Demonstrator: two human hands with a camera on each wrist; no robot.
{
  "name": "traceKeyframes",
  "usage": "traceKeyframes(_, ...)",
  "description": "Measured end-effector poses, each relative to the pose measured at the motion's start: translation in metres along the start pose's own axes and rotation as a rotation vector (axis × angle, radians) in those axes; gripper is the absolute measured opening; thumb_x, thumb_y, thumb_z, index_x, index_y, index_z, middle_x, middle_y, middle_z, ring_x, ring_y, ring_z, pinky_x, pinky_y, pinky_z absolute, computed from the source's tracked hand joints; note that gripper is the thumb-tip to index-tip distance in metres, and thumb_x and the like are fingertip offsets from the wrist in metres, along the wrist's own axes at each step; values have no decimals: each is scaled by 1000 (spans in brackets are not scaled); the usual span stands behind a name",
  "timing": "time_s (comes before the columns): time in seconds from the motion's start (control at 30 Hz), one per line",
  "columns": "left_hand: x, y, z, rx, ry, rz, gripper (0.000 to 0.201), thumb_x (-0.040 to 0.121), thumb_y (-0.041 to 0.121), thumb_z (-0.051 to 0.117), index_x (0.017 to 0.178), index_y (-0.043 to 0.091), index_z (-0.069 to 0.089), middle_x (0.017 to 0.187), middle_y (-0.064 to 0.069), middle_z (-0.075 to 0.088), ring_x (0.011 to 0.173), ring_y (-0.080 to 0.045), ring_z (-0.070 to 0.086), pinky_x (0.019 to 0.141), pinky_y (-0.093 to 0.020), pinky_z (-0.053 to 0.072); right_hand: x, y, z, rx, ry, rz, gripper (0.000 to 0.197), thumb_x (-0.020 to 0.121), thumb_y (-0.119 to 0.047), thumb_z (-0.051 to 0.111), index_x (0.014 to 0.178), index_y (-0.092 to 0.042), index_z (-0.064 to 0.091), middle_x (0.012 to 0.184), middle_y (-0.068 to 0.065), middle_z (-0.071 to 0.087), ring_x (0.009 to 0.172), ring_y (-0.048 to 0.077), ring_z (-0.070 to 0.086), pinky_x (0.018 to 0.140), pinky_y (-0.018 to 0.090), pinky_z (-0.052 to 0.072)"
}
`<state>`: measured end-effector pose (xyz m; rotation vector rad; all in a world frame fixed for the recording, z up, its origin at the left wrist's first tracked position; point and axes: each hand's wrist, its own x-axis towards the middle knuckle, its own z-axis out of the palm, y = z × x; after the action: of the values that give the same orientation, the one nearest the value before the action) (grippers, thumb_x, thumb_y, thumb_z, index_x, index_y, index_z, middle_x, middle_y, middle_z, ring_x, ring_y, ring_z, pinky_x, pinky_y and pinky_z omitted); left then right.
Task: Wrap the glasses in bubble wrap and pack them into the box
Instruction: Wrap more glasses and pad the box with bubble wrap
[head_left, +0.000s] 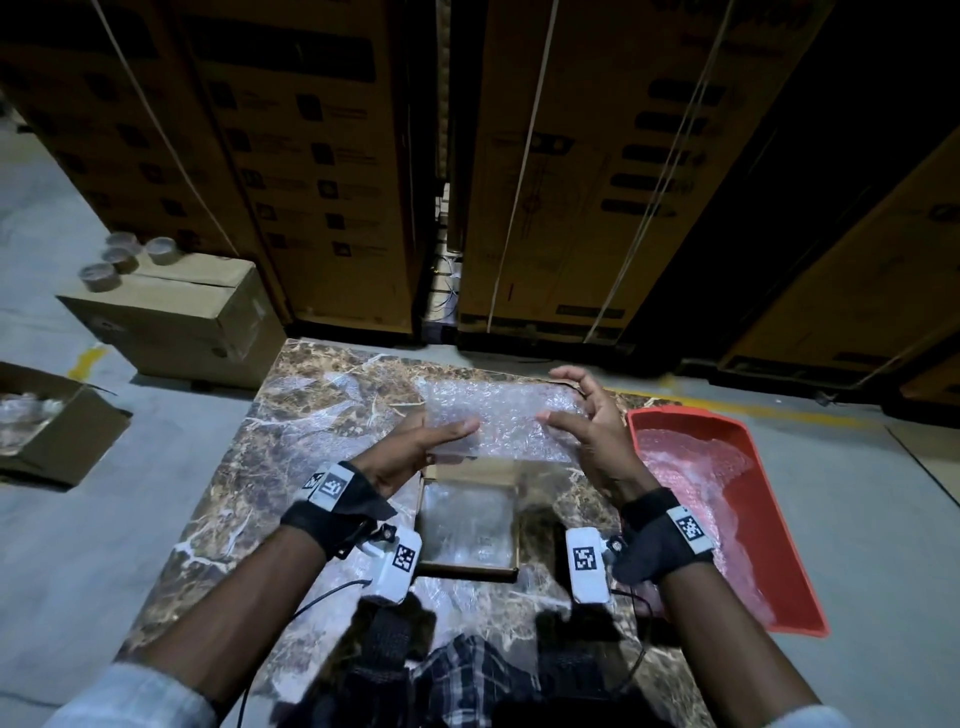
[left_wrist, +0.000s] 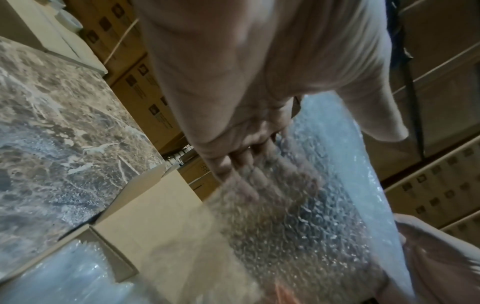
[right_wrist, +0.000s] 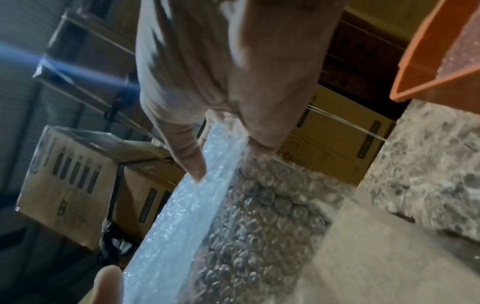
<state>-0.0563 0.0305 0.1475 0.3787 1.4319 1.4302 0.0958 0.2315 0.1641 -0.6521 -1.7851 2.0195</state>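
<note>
A sheet of bubble wrap (head_left: 498, 421) hangs stretched between both hands above the marble table (head_left: 280, 467). My left hand (head_left: 431, 436) pinches its left edge, thumb on top and fingers under the sheet (left_wrist: 311, 216). My right hand (head_left: 576, 410) pinches the right edge between thumb and curled fingers (right_wrist: 215, 148). Just below and nearer to me stands a small open cardboard box (head_left: 467, 574) with shiny bubble-wrapped contents inside. No bare glass is plainly visible.
A red tray (head_left: 727, 418) with more bubble wrap sits at the table's right edge. On the floor, left, are an open carton (head_left: 78, 441) of clear wrapped items and a closed carton (head_left: 182, 322) with tape rolls (head_left: 124, 254). Tall stacked cartons (head_left: 311, 156) stand behind.
</note>
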Motion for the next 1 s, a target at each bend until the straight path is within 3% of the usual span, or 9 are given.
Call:
traceKeyframes(0.2,-3,7,8,-131,48,41,115,49,67,91,141,9,55,145,0,55,136,-21,51,114,-43,43,5,0,4,213,25,117,60,87,28,47,134,-10,51,131,0,49,65,4,68,63,17,57)
traceKeyframes(0.37,-2,10,12,-191,-6,-38,58,85,33,74,134,10,55,153,-5,46,113,-41,68,95,-39,58,6,-4,5,177,37,123,63,85,28,42,137,-7,51,128,3,51,52,2,51,47,14,45)
traceKeyframes(0.47,0,9,10,-195,22,-50,105,82,28,84,156,0,15,151,-13,48,106,-46,70,91,-45,59,6,-4,5,135,36,112,60,87,23,47,137,-9,52,121,5,53,58,2,54,49,15,46)
traceKeyframes(0.5,1,10,9,-169,24,-38,107,80,28,86,154,-5,16,151,-17,49,105,-46,70,91,-47,59,5,-2,5,116,21,119,58,89,17,53,137,-14,53,125,5,52,69,5,59,54,18,50)
traceKeyframes(0.6,1,10,9,-124,77,-32,72,82,28,81,136,-5,47,144,-14,56,101,-47,71,87,-48,61,1,-1,2,157,-59,243,67,88,-12,73,147,-29,47,146,6,49,103,21,67,78,41,61)
traceKeyframes(0.67,-1,13,11,-67,71,-6,48,84,32,78,122,11,57,142,-11,59,110,-43,69,95,-53,57,-2,7,-1,251,-92,376,90,87,-15,71,161,-21,20,133,14,62,87,22,75,89,49,59)
traceKeyframes(0.73,-3,16,10,-47,80,10,47,88,32,75,125,23,48,145,-8,55,121,-33,62,106,-55,49,-3,19,-4,235,-113,440,102,84,-14,75,161,-11,9,113,17,75,88,31,76,89,49,58)
traceKeyframes(0.87,-7,18,13,-77,76,-1,80,95,25,65,154,1,18,155,-13,44,93,-32,74,88,-45,60,-4,26,-4,188,-20,414,83,72,-6,83,144,-2,41,121,18,72,94,25,76,73,34,65)
traceKeyframes(1.0,-11,14,12,13,12,-1,46,87,27,72,125,10,52,127,-14,70,100,-36,73,98,-53,54,-6,24,-2,192,6,314,47,81,2,77,124,2,57,112,14,75,93,19,76,69,33,63)
